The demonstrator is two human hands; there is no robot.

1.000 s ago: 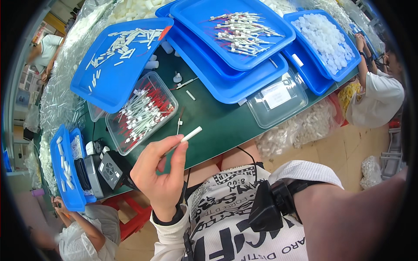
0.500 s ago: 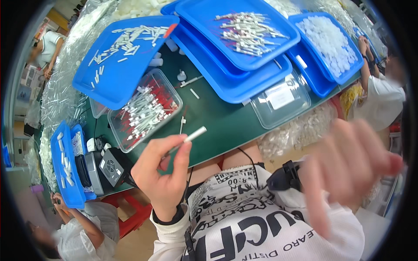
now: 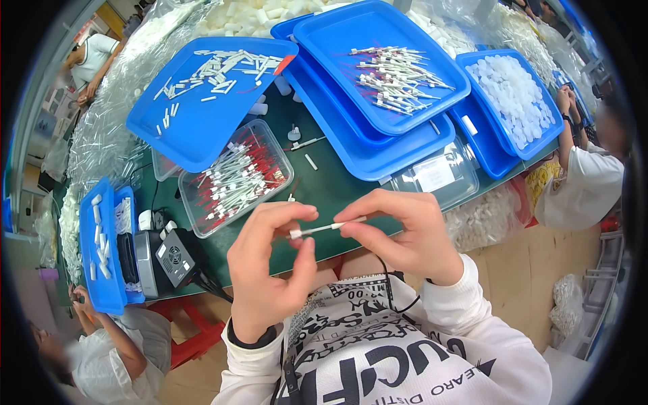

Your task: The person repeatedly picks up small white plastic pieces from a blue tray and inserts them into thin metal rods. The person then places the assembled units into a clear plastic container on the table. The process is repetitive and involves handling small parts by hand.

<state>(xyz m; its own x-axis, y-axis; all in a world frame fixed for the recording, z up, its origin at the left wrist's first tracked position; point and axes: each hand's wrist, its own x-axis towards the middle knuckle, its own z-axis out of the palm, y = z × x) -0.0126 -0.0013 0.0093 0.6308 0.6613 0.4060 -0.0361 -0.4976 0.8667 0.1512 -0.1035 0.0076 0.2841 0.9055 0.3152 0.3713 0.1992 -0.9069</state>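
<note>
In front of my body my right hand (image 3: 408, 233) pinches a slender white rod (image 3: 324, 230) between thumb and forefinger. A small square white connector (image 3: 295, 233) forms the rod's left end, and its other end passes behind my right fingers. Around that connector my left hand (image 3: 266, 260) is open, thumb and forefinger apart; whether another finger touches it is hidden. Just beyond my left hand stands a clear plastic box (image 3: 287, 181) holding many similar white pieces with red wires.
Blue trays of white parts stand at the left (image 3: 196, 131), centre (image 3: 324, 47) and right (image 3: 503, 59). A clear lidded box (image 3: 466, 181) lies by the table's right edge. A black and grey device (image 3: 177, 260) is at the left. Other people sit on both sides.
My right hand has come in from the right and now pinches the white rod. My left fingers, pinched on a white tube before, have spread apart. The view has shifted slightly.
</note>
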